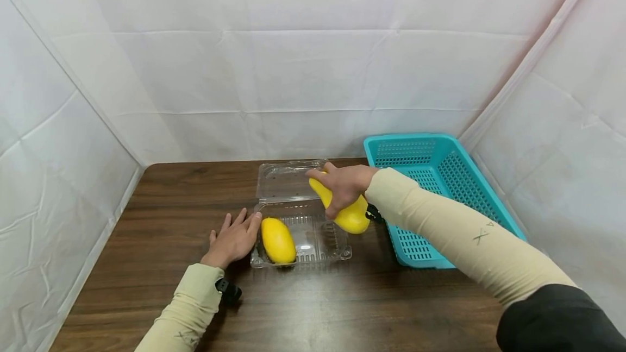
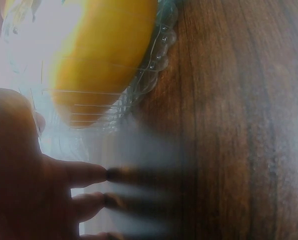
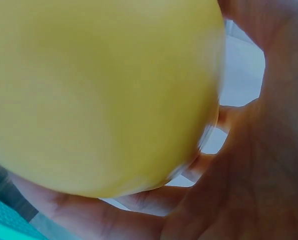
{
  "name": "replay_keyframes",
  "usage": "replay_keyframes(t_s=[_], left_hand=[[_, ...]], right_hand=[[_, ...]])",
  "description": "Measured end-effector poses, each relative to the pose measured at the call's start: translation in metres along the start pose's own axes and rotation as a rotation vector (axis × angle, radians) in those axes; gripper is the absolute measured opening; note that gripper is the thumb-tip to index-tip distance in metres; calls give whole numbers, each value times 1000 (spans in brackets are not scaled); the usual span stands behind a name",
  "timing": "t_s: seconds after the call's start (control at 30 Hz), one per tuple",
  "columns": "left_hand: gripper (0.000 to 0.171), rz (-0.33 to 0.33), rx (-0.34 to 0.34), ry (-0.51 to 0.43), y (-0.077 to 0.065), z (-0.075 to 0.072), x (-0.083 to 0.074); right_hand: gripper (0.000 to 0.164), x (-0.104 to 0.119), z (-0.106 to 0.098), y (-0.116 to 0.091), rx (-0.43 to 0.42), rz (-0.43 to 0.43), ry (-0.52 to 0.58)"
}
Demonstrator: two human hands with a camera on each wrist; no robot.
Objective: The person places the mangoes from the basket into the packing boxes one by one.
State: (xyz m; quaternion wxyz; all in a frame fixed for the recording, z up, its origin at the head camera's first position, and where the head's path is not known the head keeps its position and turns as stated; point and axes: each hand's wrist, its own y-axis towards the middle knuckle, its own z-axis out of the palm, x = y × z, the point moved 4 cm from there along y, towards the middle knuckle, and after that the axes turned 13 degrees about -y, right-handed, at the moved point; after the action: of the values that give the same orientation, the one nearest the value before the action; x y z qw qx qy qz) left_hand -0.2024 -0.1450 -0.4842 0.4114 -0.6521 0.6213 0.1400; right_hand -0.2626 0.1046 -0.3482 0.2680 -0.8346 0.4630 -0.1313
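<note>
My right hand grips a yellow mango above the right side of a clear plastic clamshell box. In the right wrist view, fingers and thumb curve round this mango. The box stands with its lid folded back toward the wall. Inside, at the left end, lies another yellow mango. My left hand rests beside the box's left wall, fingers extended and spread, thumb side against the box. Through the clear wall, the left wrist view shows the mango close to that hand.
A turquoise perforated basket stands on the right, partly hidden behind my right forearm. All of this is on a dark wooden table. White sheeting encloses the back and both sides.
</note>
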Motion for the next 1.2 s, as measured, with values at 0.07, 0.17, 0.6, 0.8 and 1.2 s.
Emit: replay_keyframes(t_s=[0.07, 0.17, 0.6, 0.8, 1.2], left_hand=[[69, 1, -1, -2, 0, -1, 0], [69, 1, -3, -2, 0, -1, 0], [70, 0, -3, 3, 2, 1, 0], [71, -1, 0, 5, 3, 1, 2], [72, 6, -2, 3, 3, 0, -1]], right_hand=[[106, 4, 1, 2, -3, -5, -5], [106, 9, 3, 5, -12, -17, -11], [106, 32, 16, 18, -41, -98, -25], [107, 41, 23, 23, -50, -108, -33], [106, 51, 38, 28, -33, -87, -62]])
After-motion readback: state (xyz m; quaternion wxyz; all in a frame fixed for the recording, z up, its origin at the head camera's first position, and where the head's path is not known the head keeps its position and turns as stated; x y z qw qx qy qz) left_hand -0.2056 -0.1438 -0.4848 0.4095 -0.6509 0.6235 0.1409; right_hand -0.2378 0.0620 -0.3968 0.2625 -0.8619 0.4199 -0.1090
